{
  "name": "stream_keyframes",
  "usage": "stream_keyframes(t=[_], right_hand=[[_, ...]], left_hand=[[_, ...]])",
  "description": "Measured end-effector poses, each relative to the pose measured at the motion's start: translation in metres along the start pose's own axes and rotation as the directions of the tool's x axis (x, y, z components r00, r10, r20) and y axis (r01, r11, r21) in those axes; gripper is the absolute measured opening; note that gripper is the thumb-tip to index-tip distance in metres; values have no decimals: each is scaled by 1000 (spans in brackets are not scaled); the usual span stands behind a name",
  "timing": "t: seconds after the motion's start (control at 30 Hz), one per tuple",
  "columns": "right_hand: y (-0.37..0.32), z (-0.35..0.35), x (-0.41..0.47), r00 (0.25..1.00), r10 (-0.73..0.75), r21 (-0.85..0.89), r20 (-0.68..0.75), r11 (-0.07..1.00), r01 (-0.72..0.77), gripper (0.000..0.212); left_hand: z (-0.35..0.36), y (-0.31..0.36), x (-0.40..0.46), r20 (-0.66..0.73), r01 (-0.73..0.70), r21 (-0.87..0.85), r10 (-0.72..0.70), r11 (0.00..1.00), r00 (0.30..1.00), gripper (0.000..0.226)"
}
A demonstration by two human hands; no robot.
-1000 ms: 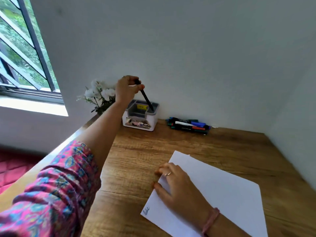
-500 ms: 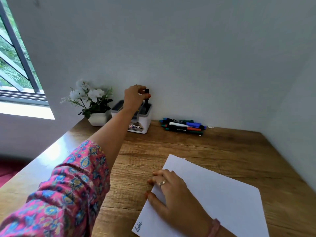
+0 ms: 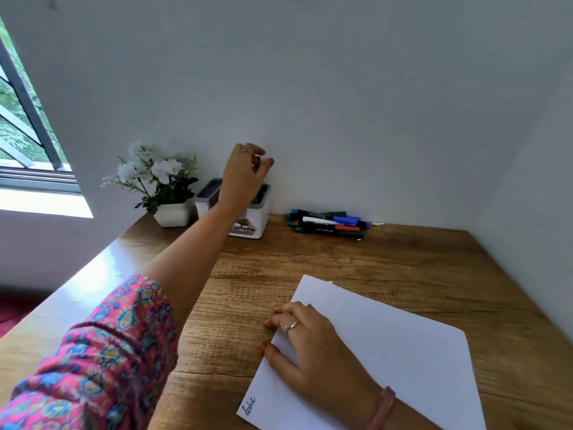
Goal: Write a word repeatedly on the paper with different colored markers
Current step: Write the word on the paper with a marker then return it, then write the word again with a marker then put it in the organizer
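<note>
Fingers: left hand (image 3: 245, 178) loosely curled above holder (image 3: 260, 212) | right hand (image 3: 310, 352) flat on paper (image 3: 387, 352)

A white sheet of paper (image 3: 387, 352) lies flat and skewed on the wooden bench (image 3: 372, 268), one corner pointing toward the far wall. At its near left corner a single word, "loki" (image 3: 248, 405), is written in dark cursive ink; the rest of the sheet is blank. At the back of the bench, against the wall, a small heap of markers (image 3: 327, 223) lies on its side, the barrels roughly parallel, black bodies with caps in blue, green and red-orange, one with a white label. They sit well apart from the paper.
</note>
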State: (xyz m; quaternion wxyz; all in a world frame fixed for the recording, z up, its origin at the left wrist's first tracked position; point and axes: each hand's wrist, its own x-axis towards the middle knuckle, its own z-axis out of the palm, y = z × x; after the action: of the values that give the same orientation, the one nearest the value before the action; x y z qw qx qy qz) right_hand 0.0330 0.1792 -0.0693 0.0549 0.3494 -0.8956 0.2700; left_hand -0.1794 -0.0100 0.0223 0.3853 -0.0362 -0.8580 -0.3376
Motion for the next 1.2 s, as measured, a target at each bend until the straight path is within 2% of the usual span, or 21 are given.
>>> stream_keyframes(t=[0.07,0.13,0.2,0.27,0.37,0.53,0.83,0.93,1.07,1.13,1.2], right_hand=[[1,2,-1,1000,2,5,-13,1000,-2,38],[0,3,-1,1000,9,11,-22,1000,-9,39],[1,4,0,999,3,2,-34,1000,-2,40],[1,3,-1,999,6,-1,-35,1000,-7,40],[1,1,-1,1000,5,10,-27,1000,-4,40],[1,0,-1,1000,8,4,-14,1000,-8,40],[1,-2,0,1000,14,3,-17,1000,-14,39],[1,0,0,999,-1,29,-33,1000,2,37],[-2,-4,-1,996,10,134,-92,991,3,33],[-3,-9,0,984,54,235,-171,972,-13,28],[-6,-16,-1,948,113,338,-296,941,-7,22]], left_hand=[[5,12,-13,123,-178,58,170,982,978,22],[14,20,-26,303,-323,93,282,942,910,21],[26,25,-37,457,-413,132,315,901,832,24],[39,26,-46,548,-442,158,294,883,783,31],[57,25,-50,609,-421,217,215,881,763,43],[72,21,-44,687,-462,362,103,810,719,48],[70,16,-44,635,-384,310,111,870,764,34],[48,21,-45,552,-272,207,117,940,826,32],[-8,34,-60,341,-73,-97,102,993,934,29],[-36,38,-75,315,84,-342,30,936,949,30],[-61,42,-90,302,218,-573,-44,790,952,29]])
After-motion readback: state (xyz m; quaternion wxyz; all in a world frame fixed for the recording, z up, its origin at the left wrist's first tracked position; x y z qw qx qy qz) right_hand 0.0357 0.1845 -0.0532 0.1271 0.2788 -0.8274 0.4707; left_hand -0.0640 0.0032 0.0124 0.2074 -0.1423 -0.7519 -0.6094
